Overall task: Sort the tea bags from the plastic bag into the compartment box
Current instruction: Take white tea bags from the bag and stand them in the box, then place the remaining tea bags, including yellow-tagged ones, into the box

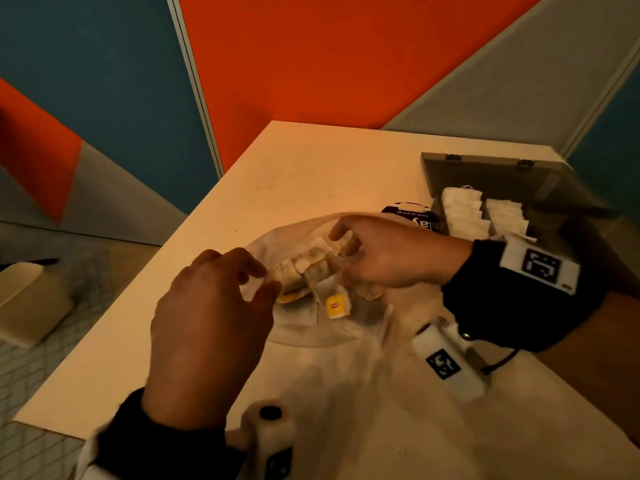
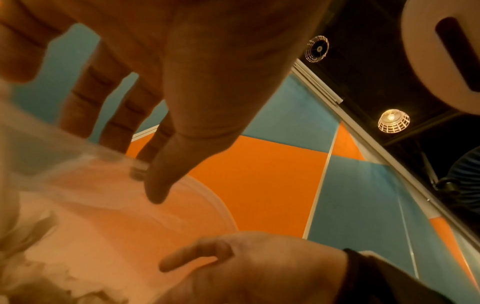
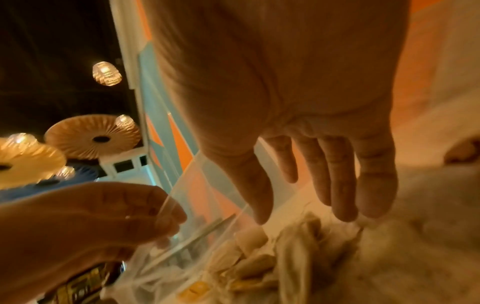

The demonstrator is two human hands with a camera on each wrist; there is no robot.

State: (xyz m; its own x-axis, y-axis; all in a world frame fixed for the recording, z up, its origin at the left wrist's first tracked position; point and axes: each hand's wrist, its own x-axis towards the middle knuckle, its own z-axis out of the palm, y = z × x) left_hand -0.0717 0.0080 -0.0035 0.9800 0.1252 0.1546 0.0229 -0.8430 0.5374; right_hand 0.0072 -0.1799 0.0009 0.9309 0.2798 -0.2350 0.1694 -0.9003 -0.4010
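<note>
A clear plastic bag (image 1: 349, 336) lies open in the middle of the white table (image 1: 329, 161). Inside it is a heap of loose tea bags (image 1: 311, 265), one with a yellow tag (image 1: 335, 305). My left hand (image 1: 265, 278) pinches the bag's rim between thumb and fingers; the left wrist view shows the left hand (image 2: 148, 181) with film at the thumb tip. My right hand (image 1: 341, 244) reaches into the bag, and its straight fingers (image 3: 337, 195) hover over the tea bags (image 3: 298, 246) without gripping any. The grey compartment box (image 1: 554, 202) stands open at the right, with white tea bags (image 1: 464, 213) in two compartments.
A dark round printed label (image 1: 412, 213) lies between the plastic bag and the box. The table's left edge runs diagonally close to my left hand, with a beige seat (image 1: 27, 299) below it. Orange, blue and grey wall panels close off the far side.
</note>
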